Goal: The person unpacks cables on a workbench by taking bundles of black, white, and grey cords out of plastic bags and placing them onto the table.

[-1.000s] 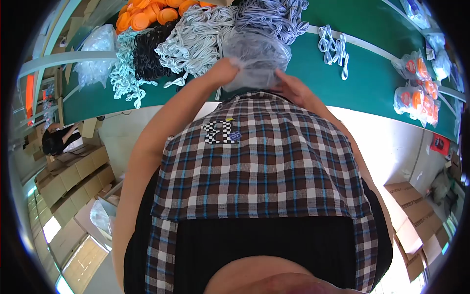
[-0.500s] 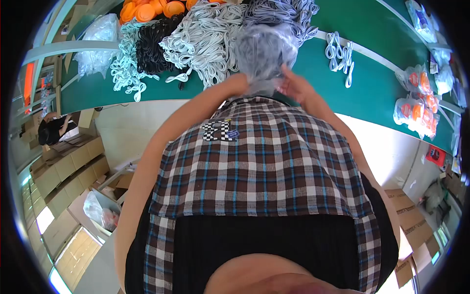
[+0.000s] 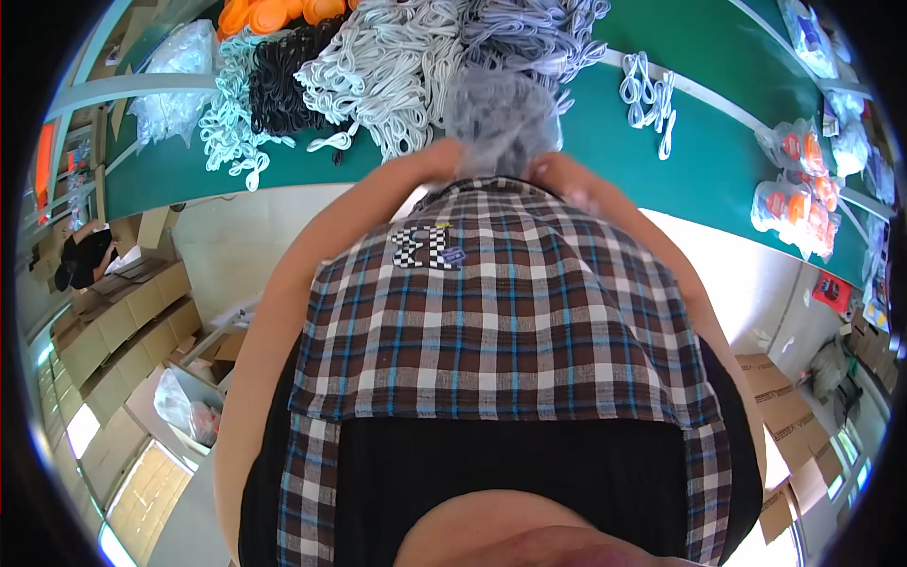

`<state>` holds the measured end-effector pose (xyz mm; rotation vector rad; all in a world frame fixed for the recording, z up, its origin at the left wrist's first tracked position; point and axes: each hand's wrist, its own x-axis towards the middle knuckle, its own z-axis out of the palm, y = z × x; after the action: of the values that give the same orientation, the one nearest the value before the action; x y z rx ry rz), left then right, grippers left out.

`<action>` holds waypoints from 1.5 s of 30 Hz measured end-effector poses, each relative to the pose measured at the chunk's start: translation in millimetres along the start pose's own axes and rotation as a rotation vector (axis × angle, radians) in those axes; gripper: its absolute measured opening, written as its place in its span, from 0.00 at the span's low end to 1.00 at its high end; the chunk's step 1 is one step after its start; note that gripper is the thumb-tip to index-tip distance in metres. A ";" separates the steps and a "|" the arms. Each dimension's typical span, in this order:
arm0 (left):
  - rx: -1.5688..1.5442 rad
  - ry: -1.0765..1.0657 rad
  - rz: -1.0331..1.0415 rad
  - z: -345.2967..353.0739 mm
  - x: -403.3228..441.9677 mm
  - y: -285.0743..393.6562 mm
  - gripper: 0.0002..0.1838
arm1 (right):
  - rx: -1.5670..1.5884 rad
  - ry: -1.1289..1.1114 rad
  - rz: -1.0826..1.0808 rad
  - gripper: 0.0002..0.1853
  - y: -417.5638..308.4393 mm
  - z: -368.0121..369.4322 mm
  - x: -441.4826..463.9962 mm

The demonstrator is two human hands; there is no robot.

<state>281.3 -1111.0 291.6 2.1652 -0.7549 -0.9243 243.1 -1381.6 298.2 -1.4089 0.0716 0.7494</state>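
Observation:
A clear plastic bag (image 3: 501,113) is in front of me at the table's near edge, just above my apron. My left hand (image 3: 446,159) is at the bag's lower left, its fingers hidden behind the plastic. At the lower right of the bag is my right hand (image 3: 561,176), smeared by motion; whether it grips the plastic is unclear. Behind the bag lie bundles of grey-blue cord (image 3: 529,36) and white cord (image 3: 378,76). Black cord (image 3: 279,85) and pale green cord (image 3: 230,118) lie further left.
Orange round parts (image 3: 274,13) lie at the back left beside a plastic bag (image 3: 175,85). A few white cords (image 3: 647,94) rest on the green table (image 3: 699,180). Bagged orange parts (image 3: 798,213) are at the right edge. A person (image 3: 85,257) stands by cardboard boxes (image 3: 132,307) at far left.
The bag has crumpled and its shape has shifted between my hands. My right hand's fingers have moved from beside the bag down toward the apron. The view has shifted slightly.

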 end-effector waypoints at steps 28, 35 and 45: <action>-1.164 0.533 -0.256 37.1 27.8 7.9 0.24 | 0.481 0.466 -0.073 0.43 45.3 9.2 60.0; -1.242 0.375 -0.181 52.2 -15.8 -8.8 0.25 | -0.269 0.396 0.209 0.37 28.8 -2.3 0.9; -0.966 0.338 -0.205 37.5 -29.2 -23.5 0.21 | -1.519 0.160 -0.767 0.44 3.5 3.0 46.2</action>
<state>241.0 -1088.5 265.5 1.4621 0.1053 -0.7588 275.8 -1359.2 274.1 -2.6408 -1.0630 -0.1114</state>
